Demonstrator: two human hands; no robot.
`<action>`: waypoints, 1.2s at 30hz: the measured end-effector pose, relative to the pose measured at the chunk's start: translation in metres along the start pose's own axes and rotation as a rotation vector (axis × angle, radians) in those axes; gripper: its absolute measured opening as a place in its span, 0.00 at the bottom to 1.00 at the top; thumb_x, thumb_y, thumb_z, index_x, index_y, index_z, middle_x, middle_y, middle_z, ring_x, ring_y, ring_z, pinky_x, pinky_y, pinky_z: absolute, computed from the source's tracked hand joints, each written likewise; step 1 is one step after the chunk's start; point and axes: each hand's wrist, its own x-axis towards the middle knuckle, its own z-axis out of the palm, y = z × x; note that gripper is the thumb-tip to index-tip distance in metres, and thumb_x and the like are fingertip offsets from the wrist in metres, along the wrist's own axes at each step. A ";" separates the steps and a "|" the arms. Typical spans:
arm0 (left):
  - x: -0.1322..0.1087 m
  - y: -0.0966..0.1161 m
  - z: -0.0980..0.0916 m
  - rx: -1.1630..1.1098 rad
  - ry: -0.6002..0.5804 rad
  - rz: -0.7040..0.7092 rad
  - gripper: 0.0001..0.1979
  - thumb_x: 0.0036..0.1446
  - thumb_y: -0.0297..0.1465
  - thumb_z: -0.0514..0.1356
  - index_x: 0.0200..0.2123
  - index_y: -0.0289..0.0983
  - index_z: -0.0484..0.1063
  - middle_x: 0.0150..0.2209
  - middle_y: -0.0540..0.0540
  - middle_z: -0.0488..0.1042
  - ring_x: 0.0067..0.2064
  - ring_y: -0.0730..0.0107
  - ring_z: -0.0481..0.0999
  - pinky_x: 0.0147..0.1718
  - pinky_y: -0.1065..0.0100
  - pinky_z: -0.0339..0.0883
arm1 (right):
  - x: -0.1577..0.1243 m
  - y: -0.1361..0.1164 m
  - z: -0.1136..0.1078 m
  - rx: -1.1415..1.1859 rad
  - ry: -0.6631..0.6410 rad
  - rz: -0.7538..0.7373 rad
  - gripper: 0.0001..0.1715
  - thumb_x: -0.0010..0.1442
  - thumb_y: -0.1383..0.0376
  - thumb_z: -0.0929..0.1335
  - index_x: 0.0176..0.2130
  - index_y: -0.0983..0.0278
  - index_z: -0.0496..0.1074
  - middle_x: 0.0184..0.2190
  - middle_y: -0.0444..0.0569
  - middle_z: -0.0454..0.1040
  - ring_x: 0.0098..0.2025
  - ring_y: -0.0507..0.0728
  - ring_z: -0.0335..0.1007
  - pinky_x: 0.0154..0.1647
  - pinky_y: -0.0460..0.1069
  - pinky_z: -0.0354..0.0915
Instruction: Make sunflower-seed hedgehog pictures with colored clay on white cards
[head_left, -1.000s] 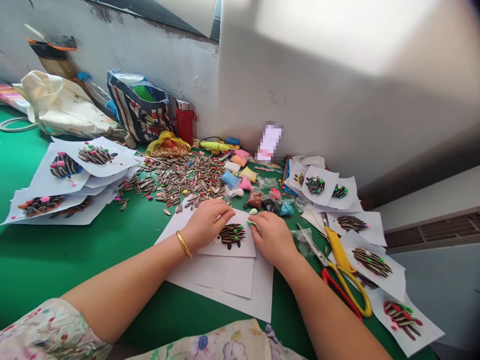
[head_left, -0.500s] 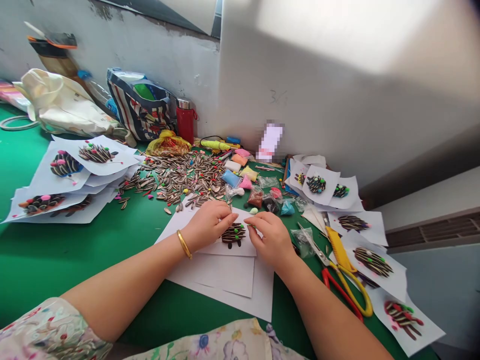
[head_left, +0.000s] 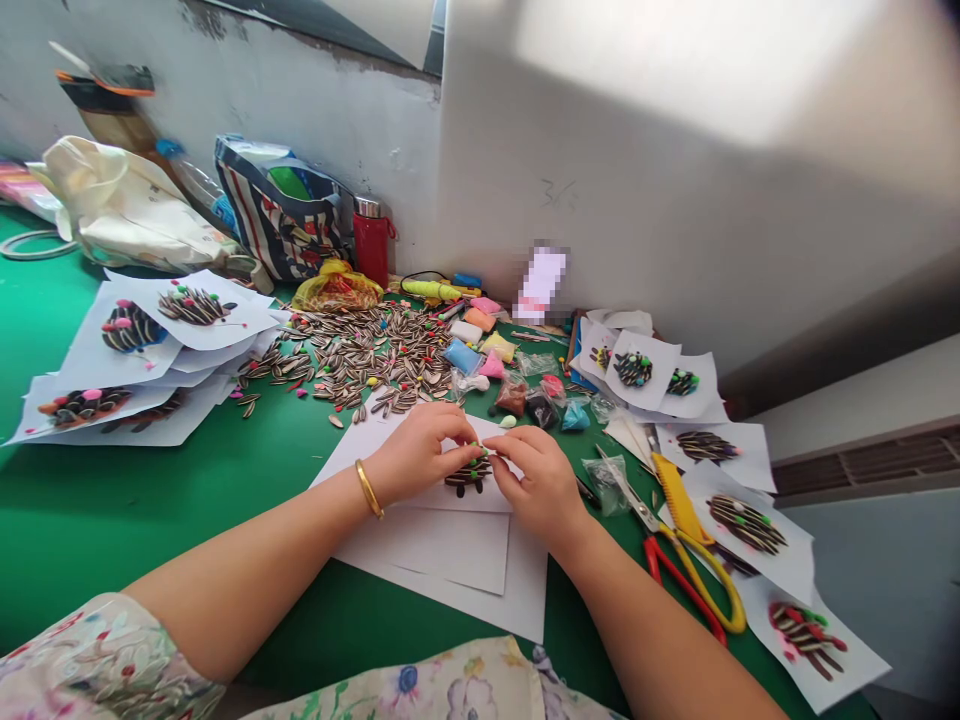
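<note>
The left hand (head_left: 427,448) and the right hand (head_left: 544,488) come close together at their fingertips, above a small seed figure (head_left: 469,472). This figure lies on a white card (head_left: 487,500), in front of the person, and is partly covered by the fingers. It has dark and light stripes, green dots and two dark feet. In both hands the thumb and the forefinger are bent as for a pinch. A tiny green bit (head_left: 481,449) is visible at the fingertips, but I cannot tell if the grip of either hand is closed on it.

Under the card there are bigger white sheets (head_left: 457,555), placed on the green table (head_left: 150,510). Behind the left hand a heap of striped seeds (head_left: 375,350) is spread. Beyond the right hand are small coloured packets, among them a blue packet (head_left: 463,357). Scissors (head_left: 712,575) with red and yellow handles lie near the right forearm.
</note>
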 end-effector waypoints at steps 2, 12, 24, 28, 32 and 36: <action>0.000 0.000 -0.001 -0.030 -0.017 0.011 0.13 0.60 0.38 0.61 0.26 0.38 0.74 0.28 0.49 0.75 0.34 0.68 0.73 0.38 0.65 0.64 | 0.000 -0.003 0.001 0.022 -0.002 -0.005 0.12 0.64 0.67 0.65 0.45 0.59 0.76 0.38 0.50 0.76 0.42 0.58 0.71 0.45 0.53 0.67; 0.000 -0.006 0.000 -0.101 -0.170 0.078 0.25 0.68 0.42 0.49 0.24 0.36 0.73 0.26 0.48 0.71 0.31 0.70 0.69 0.34 0.68 0.61 | 0.004 -0.011 0.008 0.209 0.059 0.052 0.09 0.65 0.61 0.67 0.39 0.59 0.77 0.34 0.48 0.74 0.39 0.56 0.71 0.42 0.51 0.67; 0.002 -0.021 -0.011 0.267 -0.067 -0.260 0.21 0.65 0.40 0.52 0.25 0.37 0.73 0.27 0.47 0.73 0.32 0.66 0.70 0.31 0.67 0.56 | 0.006 -0.002 0.025 0.032 -0.156 0.091 0.02 0.56 0.69 0.72 0.33 0.61 0.78 0.31 0.47 0.73 0.35 0.56 0.68 0.38 0.51 0.62; 0.000 -0.022 -0.007 0.369 -0.134 -0.260 0.21 0.64 0.40 0.52 0.22 0.38 0.71 0.27 0.47 0.73 0.31 0.65 0.70 0.30 0.66 0.54 | 0.006 -0.002 0.028 0.003 -0.169 0.089 0.02 0.57 0.68 0.72 0.33 0.61 0.78 0.30 0.47 0.72 0.35 0.56 0.68 0.37 0.51 0.61; 0.000 -0.022 -0.004 0.402 -0.168 -0.270 0.21 0.64 0.41 0.51 0.23 0.38 0.72 0.27 0.46 0.74 0.32 0.64 0.70 0.30 0.65 0.53 | 0.006 -0.002 0.029 -0.022 -0.187 0.073 0.03 0.56 0.68 0.72 0.33 0.61 0.79 0.30 0.47 0.73 0.36 0.57 0.68 0.36 0.50 0.60; 0.000 -0.022 -0.004 0.404 -0.178 -0.268 0.21 0.63 0.42 0.51 0.23 0.38 0.73 0.27 0.45 0.75 0.32 0.64 0.70 0.30 0.66 0.52 | 0.005 -0.003 0.029 -0.039 -0.195 0.060 0.04 0.57 0.68 0.71 0.34 0.61 0.79 0.30 0.48 0.73 0.36 0.57 0.68 0.36 0.50 0.60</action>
